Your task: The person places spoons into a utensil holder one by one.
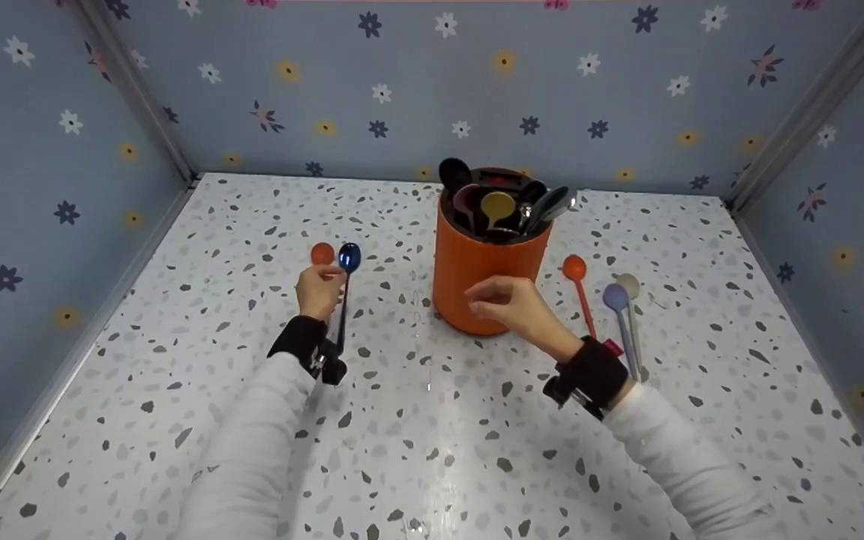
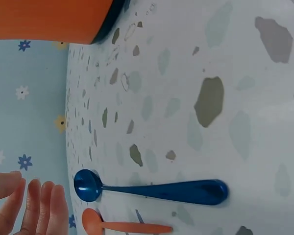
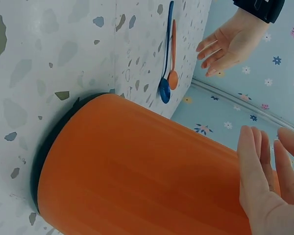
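Seeing a blue spoon (image 1: 349,257) lying just right of an orange spoon (image 1: 322,253), between the tabletop's (image 1: 417,420) left edge and an orange canister (image 1: 488,259), pointing handle-first at the near edge. Finding both below the left hand (image 1: 319,291), the nearer one, with relaxed, empty fingers. Finding the right hand (image 1: 514,304) beside the canister, likewise loose and empty; not making out any contact. Catching a gap beneath the left hand in the right wrist view, but losing it in the head view.
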`<act>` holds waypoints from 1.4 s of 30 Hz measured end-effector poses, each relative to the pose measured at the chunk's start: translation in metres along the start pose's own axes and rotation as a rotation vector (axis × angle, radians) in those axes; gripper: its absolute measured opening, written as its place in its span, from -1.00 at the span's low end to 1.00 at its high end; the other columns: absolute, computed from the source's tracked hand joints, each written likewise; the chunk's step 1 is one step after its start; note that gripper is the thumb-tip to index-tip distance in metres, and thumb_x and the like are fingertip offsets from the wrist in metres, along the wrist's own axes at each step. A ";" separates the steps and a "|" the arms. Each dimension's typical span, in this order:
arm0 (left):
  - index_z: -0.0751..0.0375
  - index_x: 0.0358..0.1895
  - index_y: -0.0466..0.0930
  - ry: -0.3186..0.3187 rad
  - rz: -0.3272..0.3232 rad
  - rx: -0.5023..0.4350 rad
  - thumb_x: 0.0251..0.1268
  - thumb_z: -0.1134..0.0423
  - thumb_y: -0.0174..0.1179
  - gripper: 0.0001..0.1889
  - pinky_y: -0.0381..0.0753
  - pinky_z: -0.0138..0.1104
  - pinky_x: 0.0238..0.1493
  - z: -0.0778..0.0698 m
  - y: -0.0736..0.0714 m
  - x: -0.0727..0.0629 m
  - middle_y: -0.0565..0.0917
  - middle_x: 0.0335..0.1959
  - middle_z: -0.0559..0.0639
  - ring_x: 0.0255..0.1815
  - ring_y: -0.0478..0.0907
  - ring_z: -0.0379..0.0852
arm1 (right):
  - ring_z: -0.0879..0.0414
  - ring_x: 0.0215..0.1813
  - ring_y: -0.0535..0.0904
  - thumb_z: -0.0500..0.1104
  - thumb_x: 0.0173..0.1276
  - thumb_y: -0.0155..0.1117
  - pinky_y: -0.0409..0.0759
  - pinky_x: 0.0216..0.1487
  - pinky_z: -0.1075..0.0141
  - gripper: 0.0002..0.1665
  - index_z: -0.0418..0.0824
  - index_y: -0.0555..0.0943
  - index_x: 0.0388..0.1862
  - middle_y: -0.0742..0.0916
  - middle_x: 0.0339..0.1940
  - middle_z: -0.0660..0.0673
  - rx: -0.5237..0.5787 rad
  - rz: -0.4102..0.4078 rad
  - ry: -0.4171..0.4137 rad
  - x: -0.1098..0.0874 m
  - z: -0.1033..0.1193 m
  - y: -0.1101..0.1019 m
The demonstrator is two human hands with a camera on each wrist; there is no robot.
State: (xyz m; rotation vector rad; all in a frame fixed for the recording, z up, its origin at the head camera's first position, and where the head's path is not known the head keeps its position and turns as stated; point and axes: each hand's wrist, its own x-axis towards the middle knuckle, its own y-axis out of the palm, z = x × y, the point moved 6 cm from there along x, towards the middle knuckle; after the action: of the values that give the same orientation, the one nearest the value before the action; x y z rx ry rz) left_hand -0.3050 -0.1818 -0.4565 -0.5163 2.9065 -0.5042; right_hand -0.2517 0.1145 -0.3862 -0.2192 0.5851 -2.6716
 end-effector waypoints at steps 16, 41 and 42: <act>0.49 -0.14 0.64 0.066 -0.068 0.379 0.19 0.49 0.13 -0.79 0.63 -0.03 -0.01 0.047 0.005 0.033 0.70 -0.15 0.39 -0.07 0.63 0.30 | -0.06 0.00 0.67 -0.34 0.35 0.27 0.62 -0.05 0.51 -0.67 -0.51 0.62 0.03 0.71 0.02 -0.42 -0.011 0.050 0.058 -0.005 -0.028 0.004; 0.23 -0.31 0.74 0.058 -0.041 0.465 -0.04 0.30 0.25 -0.81 0.68 0.00 -0.16 0.282 0.057 0.231 0.76 -0.30 0.20 -0.21 0.66 0.23 | -0.15 -0.04 0.70 -0.35 0.39 0.21 0.73 0.06 0.19 -0.60 -0.60 0.52 0.11 0.65 0.05 -0.54 0.084 0.160 0.110 -0.015 -0.048 0.011; 0.24 -0.29 0.75 0.045 -0.032 0.454 -0.06 0.30 0.26 -0.79 0.68 -0.01 -0.16 0.277 0.054 0.226 0.76 -0.28 0.21 -0.19 0.66 0.23 | -0.10 -0.05 0.70 -0.34 0.39 0.21 0.73 0.06 0.22 -0.60 -0.60 0.52 0.12 0.65 0.04 -0.54 0.085 0.163 0.114 -0.015 -0.048 0.012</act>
State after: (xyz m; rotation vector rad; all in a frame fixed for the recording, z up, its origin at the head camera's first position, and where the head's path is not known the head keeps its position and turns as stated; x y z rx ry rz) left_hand -0.4769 -0.2981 -0.7533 -0.4851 2.6936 -1.1514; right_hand -0.2449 0.1284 -0.4356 0.0056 0.4990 -2.5560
